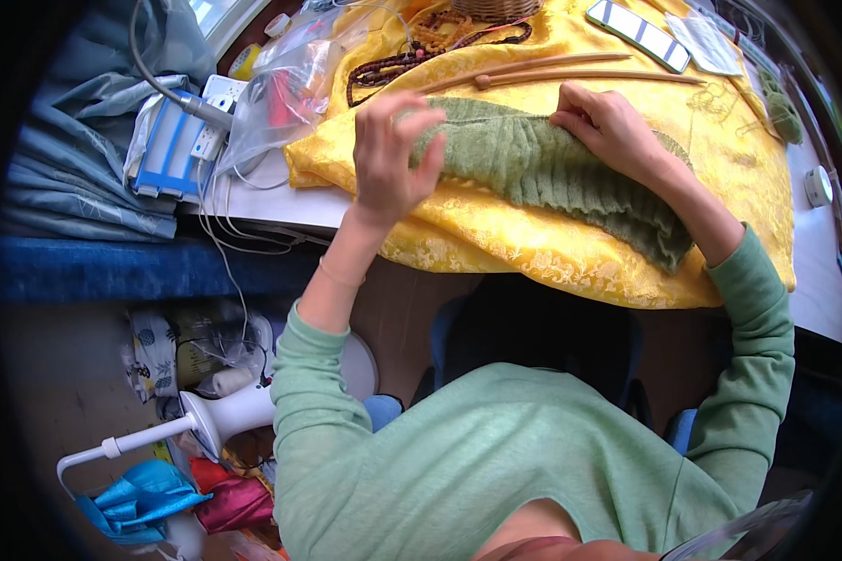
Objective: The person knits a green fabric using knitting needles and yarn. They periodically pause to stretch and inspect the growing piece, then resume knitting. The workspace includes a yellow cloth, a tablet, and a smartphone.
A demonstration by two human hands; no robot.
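A moss-green knitted piece (pixel 533 161) with a ribbed, ruffled lower part lies across a yellow brocade cloth (pixel 737 189) on the table. My right hand (pixel 607 130) pinches its upper edge between thumb and fingers. Over the left end of the knitting is my left hand (pixel 395 158), raised and blurred by motion. Its thumb and fingers are apart, and nothing shows between them. Just beyond the knitting lie two wooden knitting needles, one (pixel 533 64) farther back and one with a knob (pixel 596 74) nearer.
Behind are bead strands (pixel 386 69), a wicker basket (pixel 498 7), a smartphone (pixel 638 35) and a white tissue (pixel 703 43). Green yarn (pixel 781 109) and a white jar (pixel 818 186) sit right. A plastic bag (pixel 288 88), power strip (pixel 215 116) and hanging cables (pixel 219 238) are left.
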